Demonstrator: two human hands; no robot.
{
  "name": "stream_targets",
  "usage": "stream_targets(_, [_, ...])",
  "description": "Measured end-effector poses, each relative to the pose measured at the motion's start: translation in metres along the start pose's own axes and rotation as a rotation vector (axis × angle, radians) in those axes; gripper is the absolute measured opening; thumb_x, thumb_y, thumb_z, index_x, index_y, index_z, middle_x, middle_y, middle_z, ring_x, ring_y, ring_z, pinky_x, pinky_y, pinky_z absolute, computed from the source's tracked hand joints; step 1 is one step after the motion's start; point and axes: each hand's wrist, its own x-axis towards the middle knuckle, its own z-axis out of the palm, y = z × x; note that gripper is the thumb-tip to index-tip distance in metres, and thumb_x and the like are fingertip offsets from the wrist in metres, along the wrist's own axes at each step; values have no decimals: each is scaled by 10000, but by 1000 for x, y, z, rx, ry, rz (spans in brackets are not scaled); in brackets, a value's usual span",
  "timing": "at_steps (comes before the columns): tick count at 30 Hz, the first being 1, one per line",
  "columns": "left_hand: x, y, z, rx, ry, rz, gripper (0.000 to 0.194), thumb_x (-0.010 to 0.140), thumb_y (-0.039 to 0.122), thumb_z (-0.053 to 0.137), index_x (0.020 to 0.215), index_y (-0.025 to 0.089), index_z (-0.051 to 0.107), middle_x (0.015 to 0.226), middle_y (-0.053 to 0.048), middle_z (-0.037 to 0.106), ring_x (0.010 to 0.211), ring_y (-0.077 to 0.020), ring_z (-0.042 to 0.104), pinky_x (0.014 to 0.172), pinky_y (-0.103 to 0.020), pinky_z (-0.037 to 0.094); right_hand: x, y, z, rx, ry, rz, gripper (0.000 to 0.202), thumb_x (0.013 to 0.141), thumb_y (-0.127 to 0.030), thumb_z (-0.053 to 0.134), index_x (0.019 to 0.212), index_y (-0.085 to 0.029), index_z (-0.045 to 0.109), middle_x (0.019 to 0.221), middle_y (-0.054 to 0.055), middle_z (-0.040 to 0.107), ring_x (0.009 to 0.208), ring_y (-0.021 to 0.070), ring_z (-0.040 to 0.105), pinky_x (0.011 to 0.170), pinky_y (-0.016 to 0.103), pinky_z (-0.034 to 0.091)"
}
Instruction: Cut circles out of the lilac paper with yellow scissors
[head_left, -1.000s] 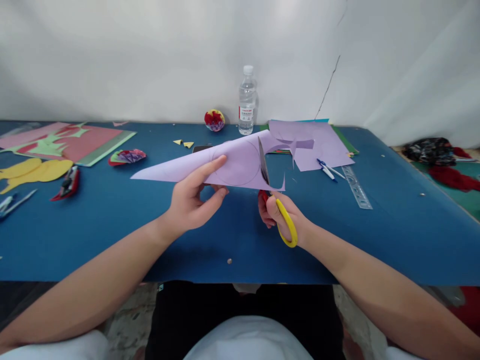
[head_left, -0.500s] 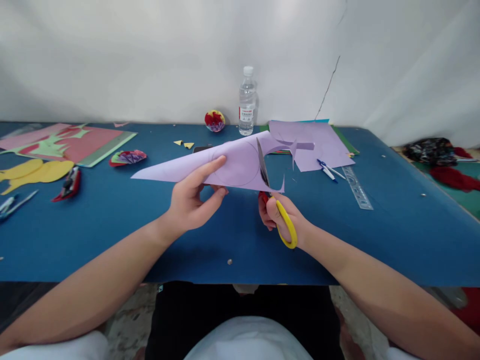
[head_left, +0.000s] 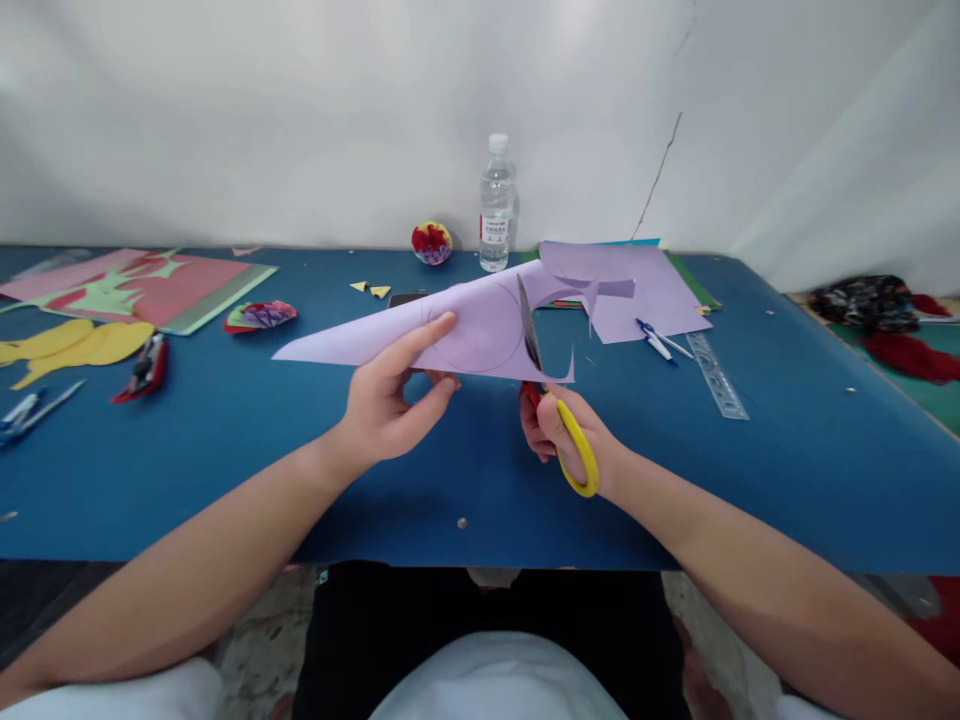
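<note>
- Head view: the left hand (head_left: 386,405) is curling partly closed around the light-purple paper sheet (head_left: 337,335); its forefinger is lying across the sheet's face, other fingers partly hidden beneath.
- The right hand (head_left: 574,425) is closing round the handles of the scissors with yellow and red grips (head_left: 587,465); their grey metal blade is crossing the sheet beside a drawn circle (head_left: 480,325).
- The sheet is hanging above the blue bench (head_left: 525,520), its right end showing a curved cut edge.
- Behind it, a clear plastic water bottle (head_left: 494,215) is standing upright near a multicoloured crumpled ball (head_left: 432,244); to the right, blue-and-white pens (head_left: 656,342) are lying near a transparent ruler (head_left: 716,375).
</note>
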Motion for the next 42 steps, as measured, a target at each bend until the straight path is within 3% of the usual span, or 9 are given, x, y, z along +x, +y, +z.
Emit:
stream_targets(8, [0,2,0,19,-18,-17,703,954,115,701,1618,302,568,1417,-128,716,777,-152,739,748,-354,724,1,-2,1,-1,4,-7,754,817,-1019,535,844,-269,461,586,-90,372,470,129,353,447,299,343])
stream_targets(15, [0,3,1,10,-24,16,687,975,130,703,1626,287,549,1233,-99,756,766,-140,729,739,-319,713,0,-4,2,32,3,-9,744,821,-1008,553,872,-272,450,596,-94,382,478,125,339,450,290,342])
stream_targets(28, [1,5,1,33,-45,25,680,998,169,688,1647,276,515,1105,-70,746,745,-157,726,723,-344,720,-1,-4,2,49,21,10,718,836,-989,569,873,-282,446,609,-81,379,482,140,352,440,292,338])
stream_targets(42, [2,7,1,45,-19,20,675,975,142,689,1621,282,550,1183,-84,751,729,-141,721,718,-330,716,-2,-4,1,17,37,66,761,786,-1026,569,851,-275,464,592,-85,374,467,137,360,430,290,343])
